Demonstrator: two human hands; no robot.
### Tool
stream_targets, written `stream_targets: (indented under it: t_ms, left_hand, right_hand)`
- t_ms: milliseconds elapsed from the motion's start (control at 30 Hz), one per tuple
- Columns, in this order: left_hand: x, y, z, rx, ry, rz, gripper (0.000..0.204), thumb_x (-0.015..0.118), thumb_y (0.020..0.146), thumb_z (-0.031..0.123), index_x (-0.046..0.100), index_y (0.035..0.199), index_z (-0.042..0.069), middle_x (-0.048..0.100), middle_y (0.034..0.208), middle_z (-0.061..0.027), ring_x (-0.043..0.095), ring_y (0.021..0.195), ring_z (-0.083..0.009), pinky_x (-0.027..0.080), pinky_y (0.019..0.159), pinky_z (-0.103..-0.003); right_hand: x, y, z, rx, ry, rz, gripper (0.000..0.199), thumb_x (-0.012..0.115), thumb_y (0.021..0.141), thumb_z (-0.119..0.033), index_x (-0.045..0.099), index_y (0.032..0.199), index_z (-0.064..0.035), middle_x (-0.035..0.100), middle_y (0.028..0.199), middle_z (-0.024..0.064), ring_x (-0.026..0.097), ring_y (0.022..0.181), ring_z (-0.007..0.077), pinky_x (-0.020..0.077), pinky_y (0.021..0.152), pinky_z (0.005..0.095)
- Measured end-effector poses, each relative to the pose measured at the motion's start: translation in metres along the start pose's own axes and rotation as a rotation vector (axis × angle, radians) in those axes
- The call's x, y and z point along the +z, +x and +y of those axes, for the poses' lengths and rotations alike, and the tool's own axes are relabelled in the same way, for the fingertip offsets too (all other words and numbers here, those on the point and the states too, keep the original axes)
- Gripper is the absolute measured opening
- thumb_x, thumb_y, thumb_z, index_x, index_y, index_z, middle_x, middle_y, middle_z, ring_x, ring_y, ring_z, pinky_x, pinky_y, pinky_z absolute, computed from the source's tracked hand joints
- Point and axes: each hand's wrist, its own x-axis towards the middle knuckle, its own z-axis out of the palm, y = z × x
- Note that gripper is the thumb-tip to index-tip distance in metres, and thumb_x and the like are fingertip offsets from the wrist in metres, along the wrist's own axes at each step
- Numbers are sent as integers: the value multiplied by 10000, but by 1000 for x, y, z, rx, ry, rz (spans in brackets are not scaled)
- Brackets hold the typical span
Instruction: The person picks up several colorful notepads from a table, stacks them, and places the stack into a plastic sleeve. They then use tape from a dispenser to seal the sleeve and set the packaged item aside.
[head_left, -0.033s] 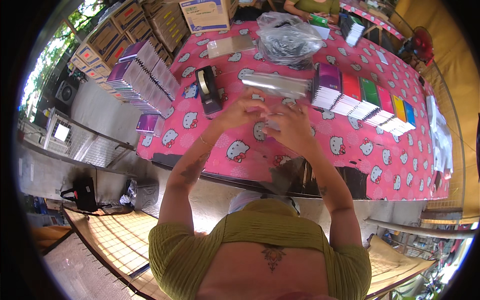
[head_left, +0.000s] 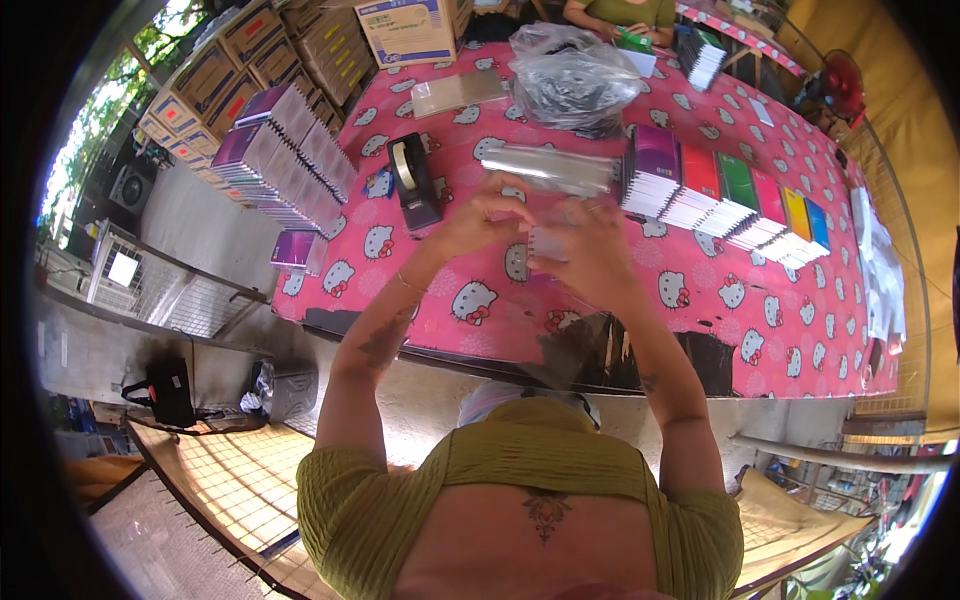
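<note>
Over the pink patterned tablecloth, my left hand [head_left: 487, 222] is closed, with thumb and forefinger drawn together. My right hand [head_left: 592, 248] faces it with curled fingers, somewhat smeared by motion. A small, pale piece of clear plastic [head_left: 537, 243] shows between the fingertips of both hands; its outline is hard to make out. Just beyond them lies a stack of shiny clear plastic sleeves [head_left: 548, 170]. A black tape dispenser [head_left: 413, 183] stands to the left of my left hand. Right of the sleeves, spiral notebooks [head_left: 655, 175] stand in stacks with purple, red, green, pink, yellow and blue covers.
Tall stacks of purple notebooks [head_left: 290, 150] rise at the table's left edge, with cardboard boxes [head_left: 228, 65] behind. A crumpled clear bag [head_left: 575, 80] and a flat plastic pack [head_left: 458, 92] lie farther back. Another person's hand [head_left: 635, 42] touches a green notebook across the table.
My right hand has shifted slightly and its fingers look more blurred. The left hand keeps nearly the same place.
</note>
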Motion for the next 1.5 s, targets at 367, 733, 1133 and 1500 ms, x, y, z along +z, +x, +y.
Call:
stream_targets:
  t_ms: [367,733,1133,1500]
  left_hand:
    - [54,38,-2,137,322,43,95,759,822,167,739,909,199,338,1521,-130,343,1360,-357,270,1099,-524]
    - [62,20,-16,-500,-738,8,654,750,899,259,457,1468,125,480,1439,-115,458,1320,-227,426,1036,-386]
    - [58,-9,17,20,259,21,427,757,866,211,653,1227,8,665,1223,-164,655,1071,-239,515,928,-347]
    - [68,16,7,-335,202,54,278,794,784,202,686,982,40,700,790,-78,675,830,-274,535,689,-368]
  right_hand:
    - [47,-59,67,-61,383,-148,503,864,698,-265,695,1152,-131,447,1447,159,416,1358,372,359,1080,523]
    - [67,-43,62,403,816,325,248,720,900,-160,708,1126,-58,481,1435,158,543,1257,340,484,963,370]
    - [45,-43,74,-135,418,0,420,786,808,-218,679,1192,-86,644,1166,104,590,1145,290,464,980,426]
    - [61,-36,67,129,480,-85,438,752,760,-97,574,1161,-103,641,956,101,617,867,320,466,844,459]
